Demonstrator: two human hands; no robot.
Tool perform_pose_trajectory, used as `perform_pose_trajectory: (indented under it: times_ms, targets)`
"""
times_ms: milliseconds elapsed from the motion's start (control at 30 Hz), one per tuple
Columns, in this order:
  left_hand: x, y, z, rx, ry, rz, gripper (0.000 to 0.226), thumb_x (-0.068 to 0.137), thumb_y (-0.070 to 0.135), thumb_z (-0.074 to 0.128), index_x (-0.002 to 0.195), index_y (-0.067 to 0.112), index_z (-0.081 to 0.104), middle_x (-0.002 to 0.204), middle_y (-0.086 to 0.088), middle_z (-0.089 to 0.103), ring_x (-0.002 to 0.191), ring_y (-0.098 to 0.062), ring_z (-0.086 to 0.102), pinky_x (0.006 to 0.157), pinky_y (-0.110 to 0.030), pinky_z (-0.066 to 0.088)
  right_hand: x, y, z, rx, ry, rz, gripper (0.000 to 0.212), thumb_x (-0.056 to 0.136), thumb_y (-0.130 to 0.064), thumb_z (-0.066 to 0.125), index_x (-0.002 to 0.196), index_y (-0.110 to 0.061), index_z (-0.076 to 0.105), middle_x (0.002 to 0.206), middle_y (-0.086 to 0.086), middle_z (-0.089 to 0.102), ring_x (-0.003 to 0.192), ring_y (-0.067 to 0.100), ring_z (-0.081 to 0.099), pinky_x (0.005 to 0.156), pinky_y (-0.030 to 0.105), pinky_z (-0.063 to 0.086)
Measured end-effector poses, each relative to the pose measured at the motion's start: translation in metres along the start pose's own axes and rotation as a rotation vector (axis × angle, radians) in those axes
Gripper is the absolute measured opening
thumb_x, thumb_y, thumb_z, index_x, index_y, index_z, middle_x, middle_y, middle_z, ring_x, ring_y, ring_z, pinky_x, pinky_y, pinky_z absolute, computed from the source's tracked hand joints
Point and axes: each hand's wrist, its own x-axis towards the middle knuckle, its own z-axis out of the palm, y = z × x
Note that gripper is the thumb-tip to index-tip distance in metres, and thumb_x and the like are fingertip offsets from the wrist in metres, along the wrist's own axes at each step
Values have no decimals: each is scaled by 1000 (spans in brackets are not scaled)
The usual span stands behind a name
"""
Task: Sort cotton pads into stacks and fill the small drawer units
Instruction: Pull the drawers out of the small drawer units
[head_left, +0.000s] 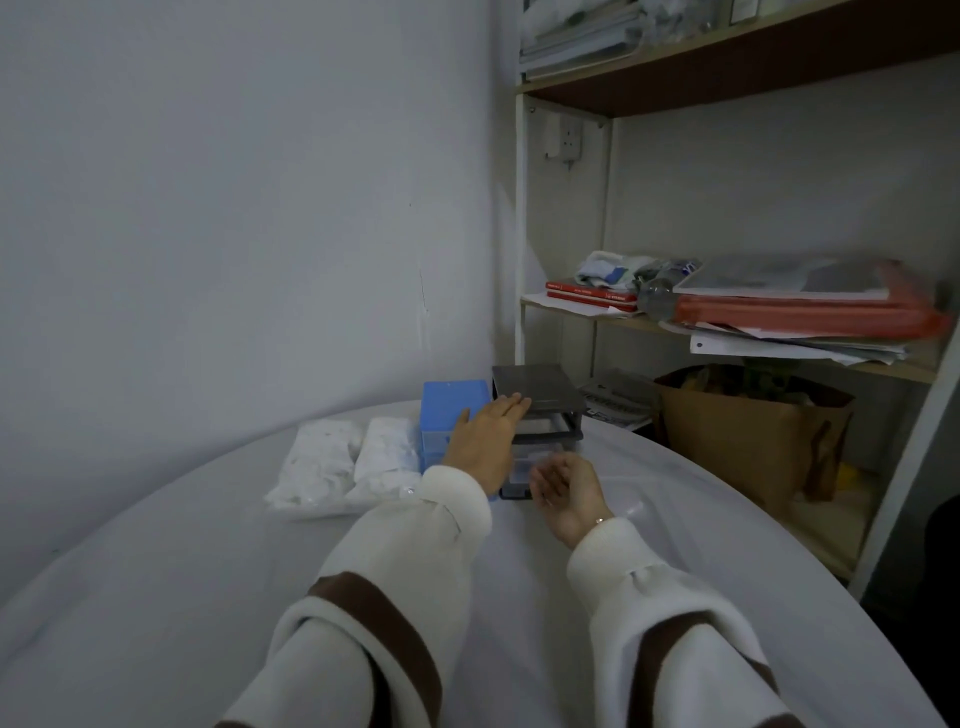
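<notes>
Head view, left to right: two clear bags of cotton pads lie side by side on the white table (156, 571), the left bag (314, 470) and the right bag (387, 460) touching each other. Just right of them, and touching the right bag, stands the blue drawer unit (447, 410), near the table's far edge. The left hand (485, 441) reaches forward in front of it with fingers straight and flat, holding nothing; its fingertips lie at the top front edge of the grey drawer unit (540, 395), which stands just right of the blue one, the two touching or nearly so. The grey unit's drawers face the person, and whether any is pulled out cannot be told. The right hand (569, 491) hovers low in front of the grey unit, palm turned to the left, fingers loosely curled and empty. Both sleeves are cream with brown bands. Right of the table stands a shelf (571, 317) holding red folders (800, 309) and papers, with a brown paper bag (743, 441) below.
</notes>
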Motion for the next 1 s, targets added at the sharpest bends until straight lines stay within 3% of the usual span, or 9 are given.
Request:
perform_pose_trajectory:
  times_ms: [233,600,767,833,900,1000]
  targets:
    - [-1,4,-5,25,-25,-9,78,88,-12,44,151,18,9,159,0,8,145,-16,10,117,-41,5,-22,4,-14,-100,145,-8,24,96,-11,49,73,-5,50,68,9,47,60,16,45,57,24,42]
    - [-4,14,-4,25,-48,-46,79,88,-13,44,151,16,6,159,-2,2,146,-16,5,117,-38,6,-66,-1,-47,-148,161,-19,20,96,-9,47,76,-6,47,70,8,46,58,15,43,49,22,45]
    - [-9,15,1,16,-14,-46,81,89,-11,41,150,14,-5,158,-2,-9,146,-16,-7,116,-41,-3,-87,-1,-62,-153,124,-18,12,95,-8,47,84,-4,48,72,9,45,59,16,43,55,26,42]
    - [-16,16,4,-156,106,-61,78,86,-14,41,150,12,5,159,-5,3,146,-19,2,117,-37,1,-94,0,-67,-139,116,-2,9,95,-7,47,87,-4,47,72,10,45,60,17,44,53,27,45]
    - [-27,15,6,-409,220,-118,65,84,-16,40,144,8,31,149,-12,31,139,-26,25,114,-30,16,-98,5,-68,-121,101,26,8,95,-6,48,87,-5,47,70,11,45,60,18,45,43,23,49]
    - [-52,10,8,-610,207,-252,42,90,-9,40,129,3,50,134,-14,47,127,-29,41,105,-29,29,-104,19,-63,-122,74,63,8,94,-5,48,86,-4,47,68,11,45,60,19,46,35,17,45]
